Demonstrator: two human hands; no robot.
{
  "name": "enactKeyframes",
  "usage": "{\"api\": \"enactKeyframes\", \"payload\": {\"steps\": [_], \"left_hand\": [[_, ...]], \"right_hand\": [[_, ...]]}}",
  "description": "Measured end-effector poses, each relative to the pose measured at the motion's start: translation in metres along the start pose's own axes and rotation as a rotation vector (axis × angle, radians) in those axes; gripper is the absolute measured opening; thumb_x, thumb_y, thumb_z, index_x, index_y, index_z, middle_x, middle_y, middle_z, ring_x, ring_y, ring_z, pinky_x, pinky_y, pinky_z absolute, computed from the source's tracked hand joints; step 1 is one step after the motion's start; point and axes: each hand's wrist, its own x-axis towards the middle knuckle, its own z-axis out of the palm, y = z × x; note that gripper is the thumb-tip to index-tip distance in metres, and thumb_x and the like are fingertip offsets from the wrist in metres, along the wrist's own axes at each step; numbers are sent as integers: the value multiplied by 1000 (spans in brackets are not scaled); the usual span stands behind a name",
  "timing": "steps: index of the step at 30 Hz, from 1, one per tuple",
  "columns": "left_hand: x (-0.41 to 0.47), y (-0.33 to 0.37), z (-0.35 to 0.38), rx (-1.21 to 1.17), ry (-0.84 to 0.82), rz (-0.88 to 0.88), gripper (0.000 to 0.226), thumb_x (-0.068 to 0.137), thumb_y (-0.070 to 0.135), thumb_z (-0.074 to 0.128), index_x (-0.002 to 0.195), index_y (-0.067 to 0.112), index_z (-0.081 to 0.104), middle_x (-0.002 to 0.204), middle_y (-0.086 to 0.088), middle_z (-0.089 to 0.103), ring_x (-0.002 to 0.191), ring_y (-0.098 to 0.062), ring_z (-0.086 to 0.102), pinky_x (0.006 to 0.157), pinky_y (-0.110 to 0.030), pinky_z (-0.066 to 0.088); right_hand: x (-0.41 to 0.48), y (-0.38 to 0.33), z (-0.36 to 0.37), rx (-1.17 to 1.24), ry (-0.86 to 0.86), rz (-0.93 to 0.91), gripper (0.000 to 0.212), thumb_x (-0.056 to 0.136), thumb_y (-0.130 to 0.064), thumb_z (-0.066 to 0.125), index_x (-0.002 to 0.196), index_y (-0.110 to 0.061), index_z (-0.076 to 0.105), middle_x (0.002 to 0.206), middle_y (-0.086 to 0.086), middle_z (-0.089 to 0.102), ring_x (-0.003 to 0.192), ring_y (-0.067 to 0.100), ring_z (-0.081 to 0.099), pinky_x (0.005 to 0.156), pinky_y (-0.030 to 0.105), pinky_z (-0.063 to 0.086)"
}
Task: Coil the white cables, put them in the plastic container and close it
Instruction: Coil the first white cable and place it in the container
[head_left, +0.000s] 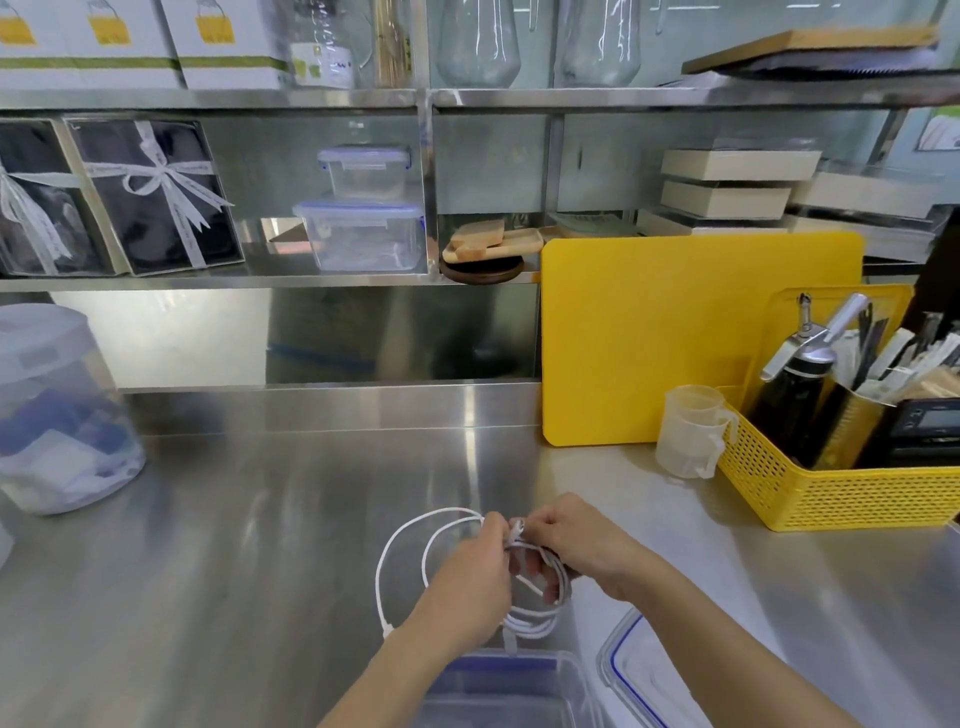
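The white cable (415, 545) is partly wound into a coil held just above the steel worktop (234, 545), near its front edge. The tight bundle of turns lies between the 2 hands, its long axis running from the knuckles at upper left down toward the lower right, where several strands curve together. 2 looser loops bulge out to the left of the hands, and the outer one drops down to a small plug end close to the left wrist.

The left hand (467, 582) has its grip closed on the strands at the top of the bundle, thumb and fingertips pinched together. The right hand (576, 545) also has its grip closed, fingers wrapped through the coil with the turns running around them, and a short white cable end pinched at its fingertips.

Directly in front of the person, under the forearms, sits the open clear plastic container (519, 686). Its lid (628, 670), clear with a blue seal line, lies just to the right on the worktop.

Farther back on the right a yellow cutting board (675, 338) leans upright, with a yellow basket (831, 493) of utensils before it and 2 stacked measuring cups (691, 431) beside the basket. A large translucent jar (57, 410) stands at far left.
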Motion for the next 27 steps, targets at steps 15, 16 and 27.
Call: {"api": "enactKeyframes", "payload": {"steps": [15, 16, 27], "left_hand": [[-6, -7, -31, -1012, -278, -223, 30, 82, -20, 47, 99, 4, 54, 71, -10, 72, 62, -25, 71, 60, -37, 59], [-7, -8, -33, -991, -310, -221, 31, 82, -20, 47, 98, 6, 55, 72, -11, 72, 63, -25, 71, 61, -37, 59], [-20, -2, -37, -1334, -612, -81, 21, 77, -5, 56, 88, 4, 71, 78, -17, 69, 71, -25, 70, 75, -40, 59]], "right_hand": [[-29, -6, -3, -912, 164, -778, 23, 77, -24, 68, 98, -35, 65, 108, 2, 50, 90, 18, 46, 81, 26, 31], [-30, -4, -1, -926, 186, -811, 20, 76, -26, 70, 94, -35, 67, 109, 0, 49, 93, 17, 46, 82, 26, 28], [-46, -7, 20, -790, 381, -902, 18, 84, -26, 50, 74, -14, 58, 97, -11, 51, 83, 17, 45, 74, 25, 37]]}}
